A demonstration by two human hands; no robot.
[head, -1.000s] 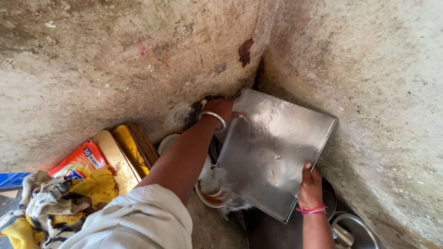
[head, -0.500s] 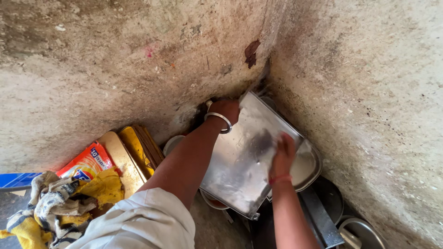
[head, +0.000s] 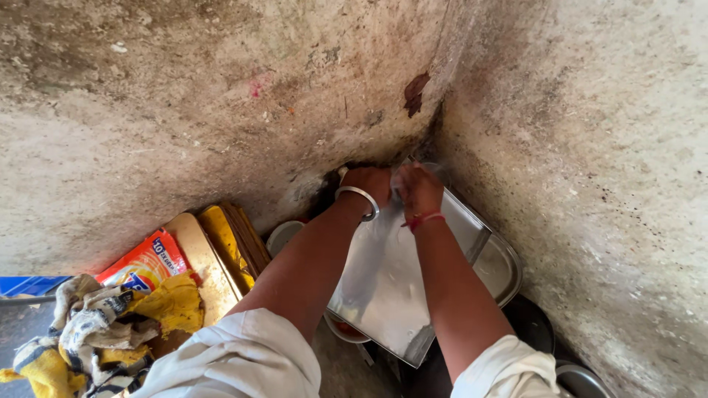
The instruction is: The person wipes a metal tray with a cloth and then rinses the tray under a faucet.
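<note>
1. We look down into a corner where two rough, stained concrete walls [head: 184, 110] meet, and both hands are up at that corner.
2. Our left hand [head: 366, 186], a silver metal bangle [head: 359, 200] on its wrist, is closed on the top edge of the flat rectangular steel tray [head: 391, 280], fingers curled over the rim.
3. Our right hand [head: 419, 190], with a red thread band [head: 422, 220] at the wrist, sits just beside the left on the same top edge; it is blurred, so we cannot tell whether it is clamped on or only pressing.
4. The tray itself leans tilted, its upper edge against the wall corner, its lower corner down between our forearms.
5. Behind the tray to the right a second steel tray with rounded corners [head: 501, 265] shows, partly covered.
6. Under the tray's lower left edge we see the rim of a small round steel bowl [head: 341, 329].
7. Off to the left along the wall foot: an upright yellow-brown board [head: 221, 247], an orange plastic packet [head: 144, 262], and a heap of yellow and striped cloths [head: 110, 324].
8. White sleeves [head: 236, 361] cover both upper arms.
</note>
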